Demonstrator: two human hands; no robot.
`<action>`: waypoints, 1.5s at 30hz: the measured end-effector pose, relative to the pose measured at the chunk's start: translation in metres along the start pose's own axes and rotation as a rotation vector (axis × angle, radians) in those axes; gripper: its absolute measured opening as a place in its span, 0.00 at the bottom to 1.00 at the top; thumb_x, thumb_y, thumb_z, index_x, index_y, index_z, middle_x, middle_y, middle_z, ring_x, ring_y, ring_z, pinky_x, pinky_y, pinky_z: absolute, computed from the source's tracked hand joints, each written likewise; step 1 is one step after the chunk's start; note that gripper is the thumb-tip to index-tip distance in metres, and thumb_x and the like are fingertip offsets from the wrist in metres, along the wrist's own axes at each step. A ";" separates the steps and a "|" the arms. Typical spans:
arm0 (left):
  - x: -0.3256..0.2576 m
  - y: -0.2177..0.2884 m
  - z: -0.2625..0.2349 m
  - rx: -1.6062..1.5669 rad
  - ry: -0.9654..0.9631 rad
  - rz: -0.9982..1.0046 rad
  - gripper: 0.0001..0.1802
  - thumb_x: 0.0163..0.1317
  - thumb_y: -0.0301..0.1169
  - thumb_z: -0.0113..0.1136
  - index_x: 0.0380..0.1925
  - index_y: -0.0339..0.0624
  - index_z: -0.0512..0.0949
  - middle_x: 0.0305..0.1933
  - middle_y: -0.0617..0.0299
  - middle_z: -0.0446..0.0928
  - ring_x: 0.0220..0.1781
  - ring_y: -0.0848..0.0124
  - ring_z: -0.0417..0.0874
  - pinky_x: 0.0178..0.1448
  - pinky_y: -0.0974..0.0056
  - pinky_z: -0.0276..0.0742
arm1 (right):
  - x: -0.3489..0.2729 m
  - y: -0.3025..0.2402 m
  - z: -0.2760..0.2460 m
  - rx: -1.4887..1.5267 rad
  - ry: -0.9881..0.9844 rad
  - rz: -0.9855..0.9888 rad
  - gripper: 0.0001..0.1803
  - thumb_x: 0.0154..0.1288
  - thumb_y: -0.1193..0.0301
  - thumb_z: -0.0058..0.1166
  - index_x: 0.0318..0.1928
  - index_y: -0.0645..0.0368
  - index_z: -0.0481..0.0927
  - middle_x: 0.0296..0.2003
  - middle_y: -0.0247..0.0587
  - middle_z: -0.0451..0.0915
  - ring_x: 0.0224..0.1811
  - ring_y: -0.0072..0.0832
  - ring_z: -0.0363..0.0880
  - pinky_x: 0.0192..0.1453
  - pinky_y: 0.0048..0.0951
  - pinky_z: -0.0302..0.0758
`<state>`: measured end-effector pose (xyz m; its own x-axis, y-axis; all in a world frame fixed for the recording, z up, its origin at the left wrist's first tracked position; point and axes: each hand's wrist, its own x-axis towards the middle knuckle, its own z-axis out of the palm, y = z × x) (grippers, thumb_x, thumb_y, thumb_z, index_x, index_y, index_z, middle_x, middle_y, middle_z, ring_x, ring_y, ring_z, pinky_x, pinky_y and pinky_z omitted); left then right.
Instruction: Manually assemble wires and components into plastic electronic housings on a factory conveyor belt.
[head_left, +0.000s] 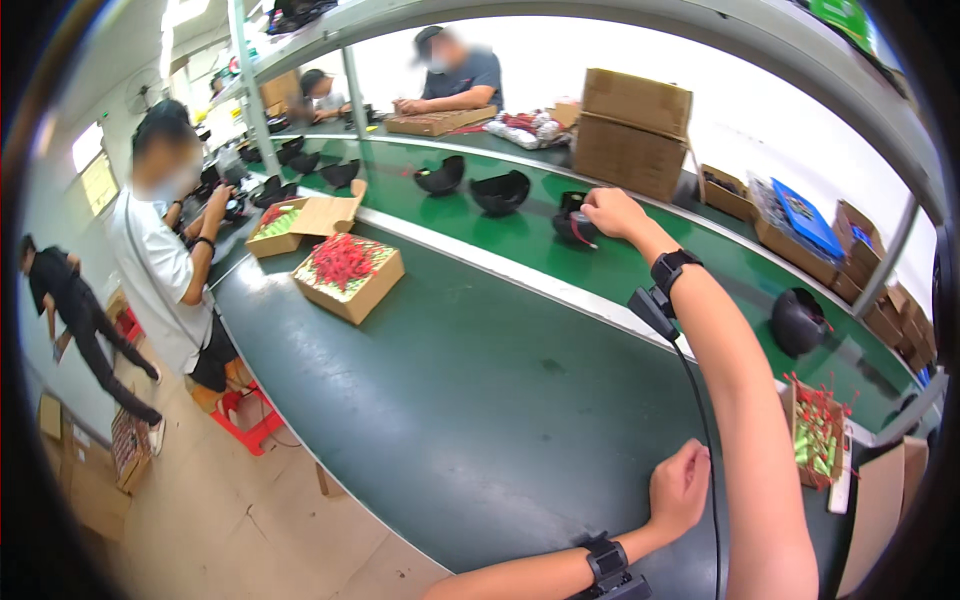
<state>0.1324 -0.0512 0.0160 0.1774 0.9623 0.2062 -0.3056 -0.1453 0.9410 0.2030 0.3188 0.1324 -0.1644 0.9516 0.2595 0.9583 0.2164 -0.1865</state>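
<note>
I read R hand (612, 212) as reaching far over the green belt (530, 236), fingers at the right edge of a blk shell (574, 228); can't tell if they grasp it or only touch. Shell pos.: on belt, far side of white rail (480, 259). L hand (680, 490): near side, over dk bench (450, 370), clenched in a loose fist; can't tell if it touches the surface. Adj. items: 2nd shell (798, 322) on belt, to right; open carton (788, 420) w/ red & green pcs, near right; similar box (372, 292) on bench, far left.
</note>
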 end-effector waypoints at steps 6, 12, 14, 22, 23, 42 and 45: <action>0.003 -0.016 -0.003 -0.063 0.057 0.136 0.12 0.67 0.33 0.49 0.43 0.35 0.74 0.26 0.45 0.76 0.25 0.54 0.77 0.32 0.60 0.71 | 0.022 -0.018 0.041 -0.003 0.113 0.372 0.32 0.64 0.45 0.46 0.49 0.64 0.80 0.51 0.52 0.80 0.54 0.45 0.79 0.55 0.45 0.75; 0.004 -0.028 -0.008 -0.014 0.005 0.161 0.16 0.65 0.34 0.52 0.47 0.35 0.73 0.32 0.43 0.78 0.31 0.53 0.80 0.36 0.59 0.74 | 0.016 -0.029 0.043 0.039 -0.071 0.553 0.31 0.61 0.45 0.48 0.46 0.59 0.83 0.49 0.43 0.82 0.52 0.38 0.81 0.51 0.37 0.76; 0.006 -0.021 -0.008 0.006 0.030 0.141 0.15 0.65 0.35 0.52 0.46 0.35 0.73 0.31 0.43 0.78 0.29 0.54 0.79 0.36 0.59 0.73 | 0.015 -0.015 0.037 0.434 -0.164 0.598 0.29 0.55 0.48 0.50 0.40 0.64 0.82 0.41 0.46 0.83 0.41 0.36 0.85 0.47 0.38 0.77; 0.006 -0.011 -0.003 -0.069 -0.029 0.035 0.14 0.66 0.35 0.50 0.44 0.36 0.74 0.25 0.46 0.75 0.24 0.55 0.75 0.32 0.59 0.70 | -0.003 0.059 0.046 0.899 -0.029 0.714 0.25 0.54 0.50 0.55 0.42 0.59 0.77 0.36 0.44 0.80 0.32 0.37 0.79 0.40 0.40 0.75; 0.003 -0.013 0.004 -0.067 -0.036 0.056 0.14 0.66 0.34 0.50 0.44 0.36 0.74 0.25 0.46 0.74 0.24 0.54 0.75 0.31 0.59 0.70 | -0.006 0.072 0.044 0.901 -0.024 0.716 0.27 0.54 0.46 0.55 0.42 0.58 0.77 0.36 0.43 0.80 0.35 0.37 0.78 0.44 0.42 0.74; 0.013 0.005 -0.008 0.065 0.003 0.244 0.10 0.69 0.29 0.49 0.28 0.38 0.68 0.18 0.59 0.63 0.18 0.71 0.64 0.25 0.63 0.60 | -0.135 0.034 -0.078 1.189 -0.188 0.629 0.11 0.69 0.62 0.50 0.29 0.51 0.75 0.21 0.26 0.77 0.22 0.20 0.73 0.32 0.28 0.72; 0.015 0.012 -0.010 0.054 0.069 0.324 0.06 0.68 0.30 0.48 0.34 0.40 0.70 0.29 0.57 0.70 0.26 0.64 0.73 0.32 0.61 0.68 | -0.229 -0.011 -0.132 1.277 -0.160 0.419 0.10 0.69 0.62 0.51 0.35 0.55 0.77 0.26 0.28 0.80 0.28 0.18 0.78 0.34 0.27 0.77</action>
<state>0.1219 -0.0360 0.0278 0.0145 0.8774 0.4796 -0.2855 -0.4560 0.8429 0.2606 0.0696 0.1997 -0.0248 0.9914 -0.1287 0.0729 -0.1266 -0.9893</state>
